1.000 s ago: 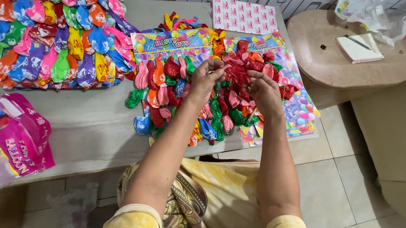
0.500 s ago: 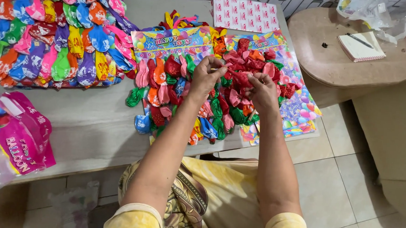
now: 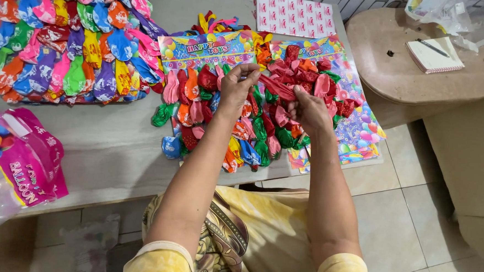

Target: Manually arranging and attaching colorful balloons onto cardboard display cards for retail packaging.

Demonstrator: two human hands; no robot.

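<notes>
At the surface's [image 3: 103, 145] three-o'clock end, above the balloon-covered card [image 3: 202, 50], the left hand [image 3: 236, 89] and right hand [image 3: 309, 109] each have their grip pinched on a stretched red balloon [image 3: 277, 88] between them.

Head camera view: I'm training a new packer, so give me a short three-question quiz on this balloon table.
1. True or false: both hands hold one stretched red balloon between them.
2. Where does the notebook with a pen lie?
A. on the grey table
B. on the round stool
C. on the floor
3. Fill in: the pink bag lies at the table's ____ edge as seen in the picture.

Key: 1 true; 2 B; 3 left.
</notes>
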